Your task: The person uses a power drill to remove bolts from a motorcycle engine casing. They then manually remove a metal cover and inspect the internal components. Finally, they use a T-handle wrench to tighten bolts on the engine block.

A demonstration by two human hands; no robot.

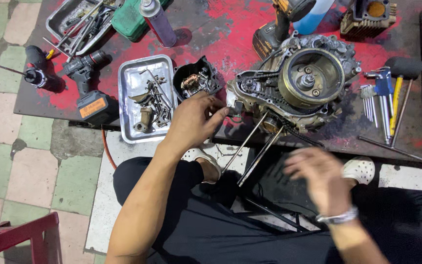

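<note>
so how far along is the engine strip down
Looks partway. Done: a side cover is off and lies by the engine, and loose bolts sit in the metal tray. In hand: the left hand is at the engine's left edge; the right hand is blurred, holding nothing I can see. Left: the round flywheel and chain remain fitted.

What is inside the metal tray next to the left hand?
The tray holds loose bolts, small brackets and a stubby metal part. The left hand covers its lower right corner, so anything lying there is hidden.
</note>
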